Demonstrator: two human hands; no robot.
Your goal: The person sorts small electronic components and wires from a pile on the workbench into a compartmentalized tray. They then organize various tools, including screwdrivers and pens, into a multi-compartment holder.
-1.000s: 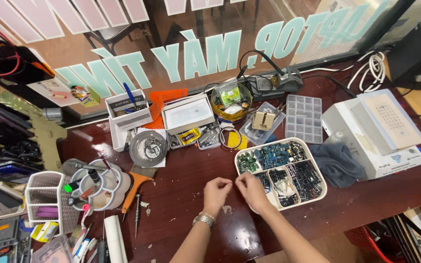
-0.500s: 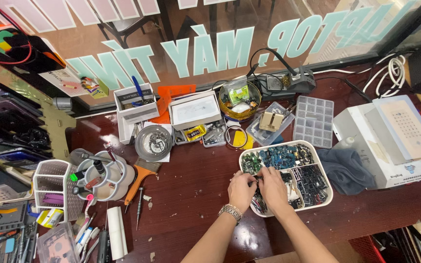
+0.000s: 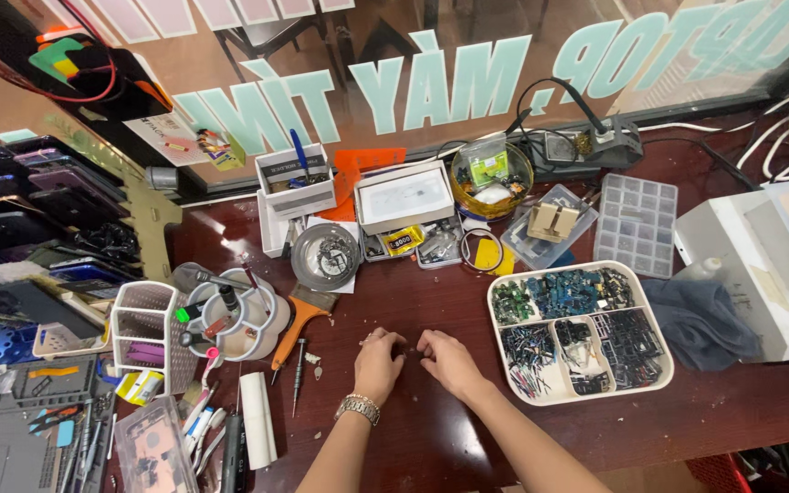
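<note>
Dark desk [image 3: 431, 301]; hands [image 3: 417, 358] now off tray [image 3: 579, 332]

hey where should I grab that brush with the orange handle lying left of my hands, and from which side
Grip the orange-handled brush by its narrow handle, probably coming from above and from the right, where the desk is bare. The handle points toward you, the wider bristle head lies at the far end, and the round tool cup crowds its left side.

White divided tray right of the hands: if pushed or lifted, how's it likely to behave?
The white divided tray looks rigid and flat-bottomed, so it should slide rather than tip. Its compartments are heaped with tiny loose parts, so a tilt probably spills or mixes them. Probably light.
</note>
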